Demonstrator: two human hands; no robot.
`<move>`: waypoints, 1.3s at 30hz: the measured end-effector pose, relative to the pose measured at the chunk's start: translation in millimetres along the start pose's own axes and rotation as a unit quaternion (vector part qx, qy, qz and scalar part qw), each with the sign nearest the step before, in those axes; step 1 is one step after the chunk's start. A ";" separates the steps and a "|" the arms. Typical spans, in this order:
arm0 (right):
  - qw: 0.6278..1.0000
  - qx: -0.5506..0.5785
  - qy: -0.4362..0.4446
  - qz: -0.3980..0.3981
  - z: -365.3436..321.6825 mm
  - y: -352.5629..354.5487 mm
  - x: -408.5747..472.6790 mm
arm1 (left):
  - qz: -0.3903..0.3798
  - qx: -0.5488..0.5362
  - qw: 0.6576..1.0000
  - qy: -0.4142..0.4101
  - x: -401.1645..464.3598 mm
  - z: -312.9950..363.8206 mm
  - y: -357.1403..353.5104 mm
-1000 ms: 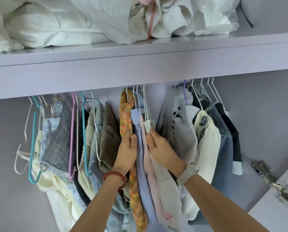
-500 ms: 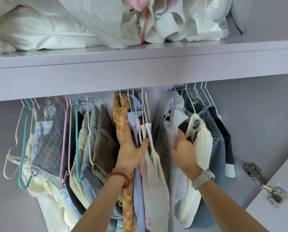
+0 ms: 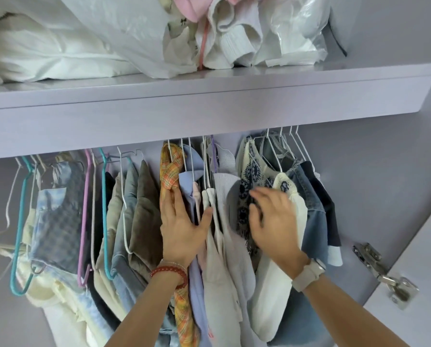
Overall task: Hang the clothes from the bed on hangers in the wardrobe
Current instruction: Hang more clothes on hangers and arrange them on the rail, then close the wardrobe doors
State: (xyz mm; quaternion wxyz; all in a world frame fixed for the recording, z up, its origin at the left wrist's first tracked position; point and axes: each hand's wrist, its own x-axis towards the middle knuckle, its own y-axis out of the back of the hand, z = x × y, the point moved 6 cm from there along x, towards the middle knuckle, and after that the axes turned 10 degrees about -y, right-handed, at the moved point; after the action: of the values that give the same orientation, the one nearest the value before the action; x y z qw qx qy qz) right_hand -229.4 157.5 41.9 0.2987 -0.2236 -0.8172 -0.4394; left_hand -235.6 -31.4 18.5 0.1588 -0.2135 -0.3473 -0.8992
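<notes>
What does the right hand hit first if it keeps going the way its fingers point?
Probably the dark blue-and-white patterned garment: the right hand is blurred, fingers aimed up-left at it. Depth is unclear; they may already touch it.

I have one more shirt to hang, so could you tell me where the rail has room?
Free: the stretch right of the dark navy garment, toward the door hinge. Crowded: everything from the teal hanger to there; the gap between left hand and right hand is narrow.
</notes>
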 end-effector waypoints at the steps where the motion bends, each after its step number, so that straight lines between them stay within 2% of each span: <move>1: 0.998 -0.044 -0.017 0.052 13.9 12.9 6.2 | 0.000 0.040 0.999 0.005 0.3 3.5 -1.6; 3: 0.986 -0.125 -0.102 0.049 45.4 23.4 23.0 | -0.011 0.106 0.994 -0.001 2.4 11.1 -8.3; 5: 0.962 -0.165 -0.210 -0.050 77.9 18.3 37.0 | -0.024 0.151 0.988 -0.012 5.4 17.4 -16.4; 7: 0.941 -0.165 -0.271 -0.118 98.3 12.5 46.1 | -0.039 0.165 0.985 -0.009 8.0 19.4 -24.2; 13: 0.933 -0.117 -0.302 -0.159 122.7 8.7 63.1 | -0.047 0.108 0.993 -0.005 8.9 15.6 -32.5; 17: 0.925 0.041 -0.339 -0.164 123.7 6.6 59.4 | -0.043 0.087 0.995 0.005 6.7 18.0 -34.6; 23: 0.939 -0.048 -0.326 -0.092 131.0 27.8 60.4 | -0.025 0.087 0.996 0.004 5.7 24.9 -40.5; 27: 0.945 -0.067 -0.310 -0.085 131.1 28.2 59.3 | -0.016 0.102 0.995 0.000 6.0 27.1 -45.7; 34: 0.957 -0.126 -0.245 -0.093 98.9 27.6 29.9 | -0.085 0.194 0.977 0.017 5.1 24.9 -39.4; 36: 0.961 -0.160 -0.202 -0.104 87.1 31.2 18.9 | -0.109 0.251 0.962 -0.004 3.7 29.1 -32.3; 39: 0.965 -0.173 -0.156 -0.120 69.1 42.3 3.2 | -0.114 0.299 0.944 -0.077 -4.1 45.3 -17.8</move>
State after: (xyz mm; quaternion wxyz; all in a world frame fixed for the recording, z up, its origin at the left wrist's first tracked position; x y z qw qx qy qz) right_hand -225.2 238.4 38.7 0.0695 -0.2382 -0.7862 -0.5659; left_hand -227.4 13.2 36.9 0.0849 -0.1835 -0.6337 -0.7467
